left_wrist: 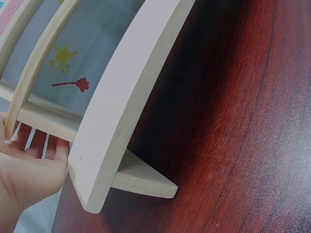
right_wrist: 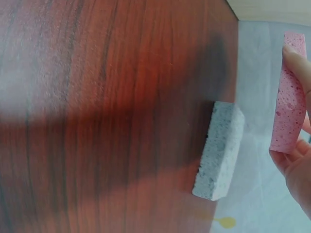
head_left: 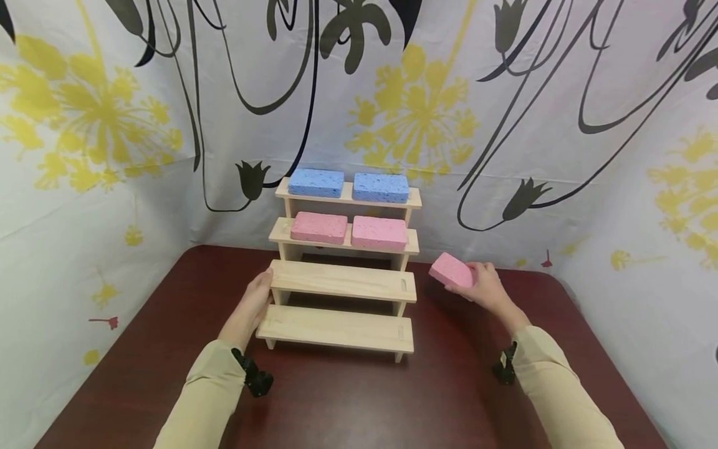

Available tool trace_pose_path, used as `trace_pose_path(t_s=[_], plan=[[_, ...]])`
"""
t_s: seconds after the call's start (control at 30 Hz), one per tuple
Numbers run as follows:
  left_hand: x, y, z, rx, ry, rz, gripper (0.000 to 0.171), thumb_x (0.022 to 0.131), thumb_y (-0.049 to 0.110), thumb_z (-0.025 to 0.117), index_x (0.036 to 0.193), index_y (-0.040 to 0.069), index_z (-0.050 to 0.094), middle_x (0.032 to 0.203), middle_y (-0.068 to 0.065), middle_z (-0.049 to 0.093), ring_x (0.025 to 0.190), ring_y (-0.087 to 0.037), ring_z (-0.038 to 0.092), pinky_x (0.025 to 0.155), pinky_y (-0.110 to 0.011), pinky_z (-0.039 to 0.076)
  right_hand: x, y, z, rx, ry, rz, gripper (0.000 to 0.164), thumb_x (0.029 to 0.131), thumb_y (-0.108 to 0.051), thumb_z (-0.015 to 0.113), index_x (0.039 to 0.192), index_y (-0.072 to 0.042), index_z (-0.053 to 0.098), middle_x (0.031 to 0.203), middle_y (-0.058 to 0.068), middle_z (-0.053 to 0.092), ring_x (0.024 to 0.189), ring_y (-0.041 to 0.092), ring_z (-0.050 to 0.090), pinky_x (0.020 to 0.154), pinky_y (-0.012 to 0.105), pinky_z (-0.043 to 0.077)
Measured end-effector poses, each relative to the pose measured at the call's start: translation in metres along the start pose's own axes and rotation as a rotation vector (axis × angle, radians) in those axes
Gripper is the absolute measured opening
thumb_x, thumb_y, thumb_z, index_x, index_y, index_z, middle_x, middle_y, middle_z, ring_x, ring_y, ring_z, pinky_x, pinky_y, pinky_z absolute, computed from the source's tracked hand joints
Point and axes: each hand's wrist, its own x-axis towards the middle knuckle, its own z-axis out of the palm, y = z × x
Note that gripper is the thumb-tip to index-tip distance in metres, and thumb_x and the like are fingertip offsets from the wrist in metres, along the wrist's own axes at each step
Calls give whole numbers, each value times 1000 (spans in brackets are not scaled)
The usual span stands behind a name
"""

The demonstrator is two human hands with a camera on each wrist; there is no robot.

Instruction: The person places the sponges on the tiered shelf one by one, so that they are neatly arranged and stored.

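Note:
A four-step wooden shelf [head_left: 342, 280] stands on the table. My left hand [head_left: 255, 302] grips its left end at the second step from the bottom, fingers reaching behind the side piece in the left wrist view. To the right of the shelf, my right hand [head_left: 487, 288] holds a pink sponge [head_left: 450, 270] above the table, thumb on one face and fingers on the other. Two blue sponges, one left [head_left: 316, 183] and one right [head_left: 381, 188], lie on the top step. Below them rest two pink sponges, left [head_left: 319, 227] and right [head_left: 379, 232].
A pale grey sponge [right_wrist: 218, 150] lies at the table's back edge, shown in the right wrist view and hidden behind my right hand in the head view. Patterned fabric [head_left: 415, 112] encloses the dark red wooden table [head_left: 359, 399] at the back and sides.

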Motion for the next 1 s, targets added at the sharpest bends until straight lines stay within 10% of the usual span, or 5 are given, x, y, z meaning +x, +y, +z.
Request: trace_pose_path(t_s=[1.0], plan=[[1, 1, -1, 24, -3, -22, 65, 99, 44, 23, 148, 7, 2, 154, -16, 4, 142, -28, 5, 118, -42, 10, -22, -63, -47, -24, -207, -220, 74, 65, -48, 78, 120, -5, 53, 112, 15, 49, 93, 24, 48, 72, 29, 42]])
